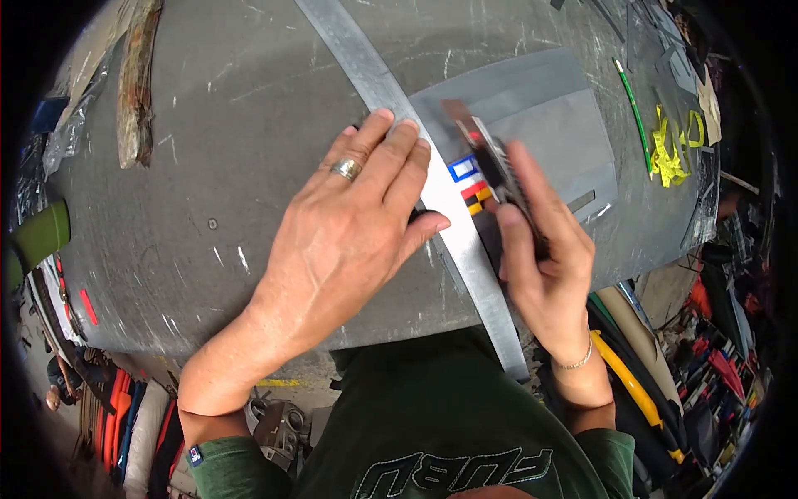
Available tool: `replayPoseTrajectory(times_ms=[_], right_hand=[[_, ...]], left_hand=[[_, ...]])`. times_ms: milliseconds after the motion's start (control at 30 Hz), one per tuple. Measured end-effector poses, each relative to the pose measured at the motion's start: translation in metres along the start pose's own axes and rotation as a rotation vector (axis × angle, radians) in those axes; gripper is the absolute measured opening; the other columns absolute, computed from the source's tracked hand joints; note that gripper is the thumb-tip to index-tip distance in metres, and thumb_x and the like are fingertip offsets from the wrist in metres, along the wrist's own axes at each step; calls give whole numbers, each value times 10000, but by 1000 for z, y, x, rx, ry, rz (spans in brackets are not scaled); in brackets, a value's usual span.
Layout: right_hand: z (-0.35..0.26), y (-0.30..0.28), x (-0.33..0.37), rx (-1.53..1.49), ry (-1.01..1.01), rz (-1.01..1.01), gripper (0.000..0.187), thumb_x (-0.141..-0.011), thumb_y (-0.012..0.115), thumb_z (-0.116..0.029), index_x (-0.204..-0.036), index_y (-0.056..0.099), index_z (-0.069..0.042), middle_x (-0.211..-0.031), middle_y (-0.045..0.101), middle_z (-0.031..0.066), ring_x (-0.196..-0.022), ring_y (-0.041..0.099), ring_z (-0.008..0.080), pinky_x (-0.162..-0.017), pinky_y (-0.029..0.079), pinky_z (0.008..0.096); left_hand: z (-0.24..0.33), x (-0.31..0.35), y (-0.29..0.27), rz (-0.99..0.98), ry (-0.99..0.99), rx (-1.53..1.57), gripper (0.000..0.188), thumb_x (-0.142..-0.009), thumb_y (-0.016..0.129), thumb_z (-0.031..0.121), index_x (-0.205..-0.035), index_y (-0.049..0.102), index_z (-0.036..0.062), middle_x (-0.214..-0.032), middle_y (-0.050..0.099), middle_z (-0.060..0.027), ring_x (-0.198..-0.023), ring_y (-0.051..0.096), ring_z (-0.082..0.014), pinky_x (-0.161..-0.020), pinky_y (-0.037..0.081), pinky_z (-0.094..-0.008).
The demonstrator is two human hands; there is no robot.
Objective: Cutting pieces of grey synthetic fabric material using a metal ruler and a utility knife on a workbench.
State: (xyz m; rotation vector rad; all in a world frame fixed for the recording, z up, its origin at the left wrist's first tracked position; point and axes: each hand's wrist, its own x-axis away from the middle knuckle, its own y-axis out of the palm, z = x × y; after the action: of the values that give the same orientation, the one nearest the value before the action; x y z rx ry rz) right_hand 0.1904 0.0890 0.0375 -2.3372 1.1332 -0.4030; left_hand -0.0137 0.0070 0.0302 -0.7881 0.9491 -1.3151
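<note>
A long metal ruler point(490, 303) lies slantwise across the dark table and juts past its near edge. My left hand point(337, 220) rests flat on the ruler, fingertips stretched over it and thumb apart; dark bits show beside the thumb and fingers. My right hand point(549, 258) is closed around a utility knife point(499, 170), held just right of the ruler and blurred at its tip. Beneath the knife is a grey sheet piece point(561, 125) with a curved edge, partly hidden by the ruler. Small blue, white, red and yellow strips point(471, 185) lie between ruler and knife.
The worn dark tabletop point(212, 195) carries white scratches. A rough wooden stick point(137, 83) is at the far left. On the right lie a green pencil point(633, 116) and a tangled yellow strip point(667, 154). A green roll point(41, 233) pokes in at the left edge; rolled materials point(145, 437) stand below.
</note>
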Motion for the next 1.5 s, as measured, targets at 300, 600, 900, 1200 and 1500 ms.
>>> replayPoseTrajectory(times_ms=[300,600,900,1200,1500], right_hand=[[-7,-25,22,-132,289,236,480,-1034,582,9,-1509,513,1,-1354,661,163,-628,574,15,-495,450,174],[7,-25,20,-178,386,272,508,-1033,600,-6,-1529,487,-10,-1315,684,147,-696,633,22,-470,448,170],[-12,-2,-12,129,-59,-51,534,-906,654,132,-1420,621,-6,-1112,702,171,-910,709,231,-800,560,309],[-17,2,-14,202,-48,-85,619,-882,664,128,-1455,607,-98,-1017,655,105,-805,704,201,-685,601,348],[-18,1,-15,209,-34,-119,652,-866,668,131,-1466,597,-113,-1022,648,97,-814,713,202,-683,617,346]], left_hand=[[-1,0,-1,-56,-17,3,597,-853,808,351,-1301,649,-10,-1379,619,-158,-1373,537,-357,-1124,478,-479],[-4,1,1,-102,-24,12,626,-852,795,391,-1310,657,-12,-1406,601,-153,-1393,522,-352,-1132,471,-489],[-3,-3,0,-85,-36,27,612,-832,802,361,-1288,661,-22,-1410,597,-152,-1376,532,-350,-1129,472,-479],[0,0,1,-68,-39,13,617,-826,802,349,-1298,658,-21,-1407,599,-149,-1378,531,-340,-1129,475,-461],[-2,0,3,-56,-39,25,624,-816,805,359,-1298,662,-10,-1398,605,-139,-1369,537,-338,-1124,480,-460]])
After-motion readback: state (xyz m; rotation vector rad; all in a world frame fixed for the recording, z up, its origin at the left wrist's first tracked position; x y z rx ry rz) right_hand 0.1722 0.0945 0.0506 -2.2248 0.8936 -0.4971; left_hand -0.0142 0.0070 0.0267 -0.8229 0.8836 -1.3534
